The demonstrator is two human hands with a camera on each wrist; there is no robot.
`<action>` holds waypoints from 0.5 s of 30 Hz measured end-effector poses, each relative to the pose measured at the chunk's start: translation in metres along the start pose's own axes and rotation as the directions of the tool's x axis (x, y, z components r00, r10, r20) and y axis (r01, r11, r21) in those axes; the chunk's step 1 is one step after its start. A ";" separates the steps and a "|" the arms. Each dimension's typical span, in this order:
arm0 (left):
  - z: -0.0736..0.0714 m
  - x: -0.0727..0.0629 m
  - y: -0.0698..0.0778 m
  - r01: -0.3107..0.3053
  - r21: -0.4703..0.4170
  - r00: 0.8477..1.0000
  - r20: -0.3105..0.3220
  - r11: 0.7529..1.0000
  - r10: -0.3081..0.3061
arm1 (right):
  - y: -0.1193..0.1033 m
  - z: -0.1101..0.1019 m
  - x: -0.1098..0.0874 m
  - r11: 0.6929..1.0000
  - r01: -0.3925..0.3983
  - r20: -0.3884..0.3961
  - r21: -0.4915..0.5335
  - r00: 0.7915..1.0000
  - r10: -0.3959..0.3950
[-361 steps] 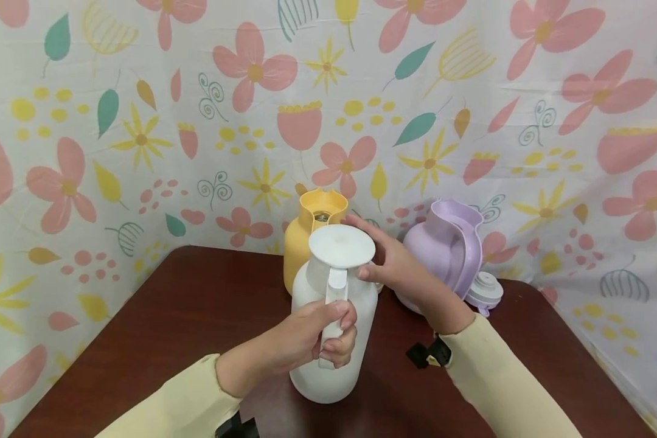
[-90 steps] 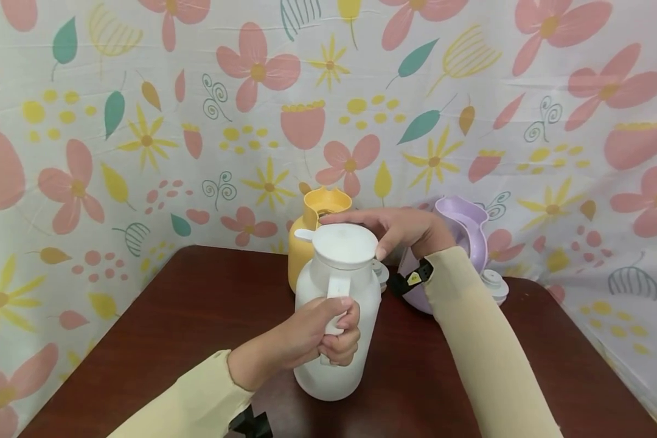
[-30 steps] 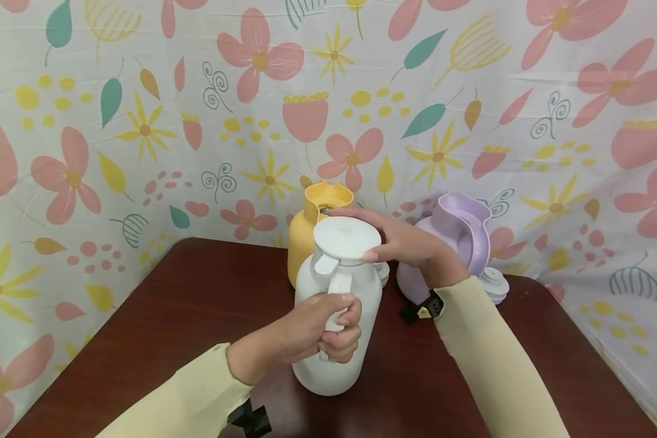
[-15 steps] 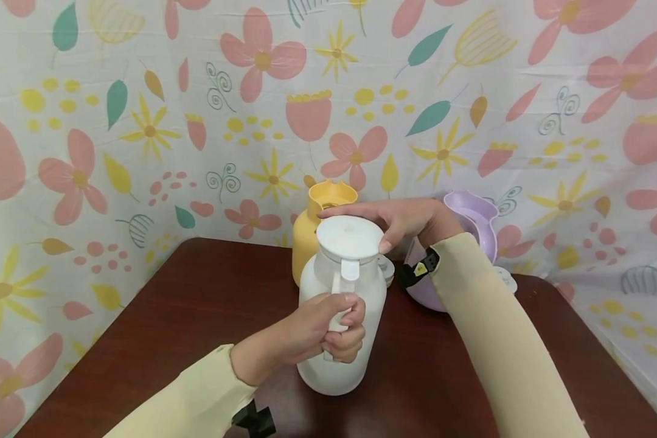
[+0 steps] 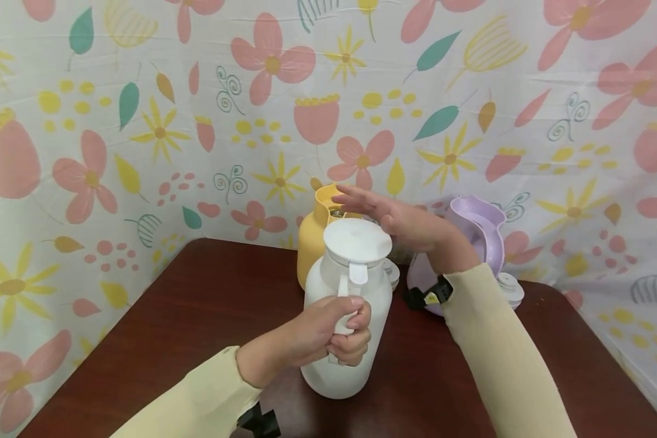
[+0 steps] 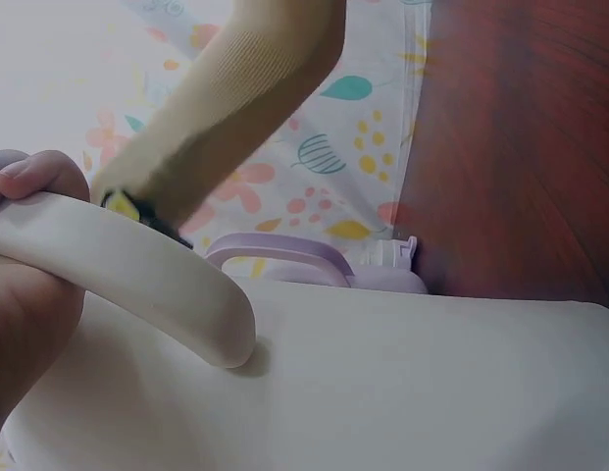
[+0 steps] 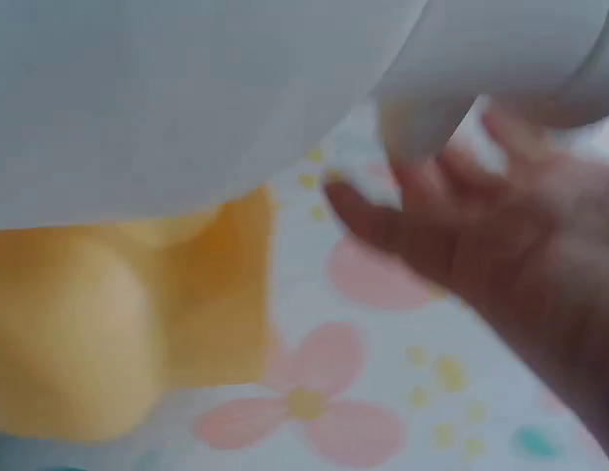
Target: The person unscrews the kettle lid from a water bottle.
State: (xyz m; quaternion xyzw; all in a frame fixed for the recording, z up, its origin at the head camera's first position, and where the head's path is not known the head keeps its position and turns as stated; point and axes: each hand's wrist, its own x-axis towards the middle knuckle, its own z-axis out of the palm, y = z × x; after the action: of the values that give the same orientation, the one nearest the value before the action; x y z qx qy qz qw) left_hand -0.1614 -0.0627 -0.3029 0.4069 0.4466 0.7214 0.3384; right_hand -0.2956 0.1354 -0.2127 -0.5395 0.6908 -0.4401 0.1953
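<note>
A white vacuum jug (image 5: 376,316) stands upright in the middle of the head view. My left hand (image 5: 328,331) grips its handle (image 6: 137,260), fingers curled round it. On top sits a round white lid (image 5: 358,240), its small tab (image 5: 358,273) pointing toward me, just right of the handle's top. Just behind and right of the lid is my right hand (image 5: 399,219), with extended fingers and apparently holding nothing. In the blurred right wrist view that hand's fingers are spread beside the jug's neck; whether they touch it I cannot tell.
Behind the white jug stands a lidless yellow jug (image 5: 309,243). A lilac jug (image 5: 424,277) is at the back right, partly behind my right arm. One white stopper (image 5: 392,272) lies between them, another (image 5: 510,289) right of the lilac jug. A flowered cloth (image 5: 197,121) hangs behind the brown table (image 5: 213,292).
Over the last three seconds the lid's tab has turned from the left round to the handle side. Since half a second ago my right hand has lifted off the lid. My left hand keeps its grip.
</note>
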 end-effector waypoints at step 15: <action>-0.001 -0.001 0.000 -0.011 0.002 1.000 0.011 1.000 0.011 | -0.024 0.094 -0.035 0.983 -0.097 -0.647 0.153 0.743 0.174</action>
State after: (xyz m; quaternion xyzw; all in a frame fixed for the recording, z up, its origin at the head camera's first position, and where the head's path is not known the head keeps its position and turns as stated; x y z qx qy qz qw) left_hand -0.1620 -0.0636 -0.3030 0.4138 0.4431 0.7206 0.3364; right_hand -0.2002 0.1294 -0.2502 -0.2872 0.7275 -0.6231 0.0007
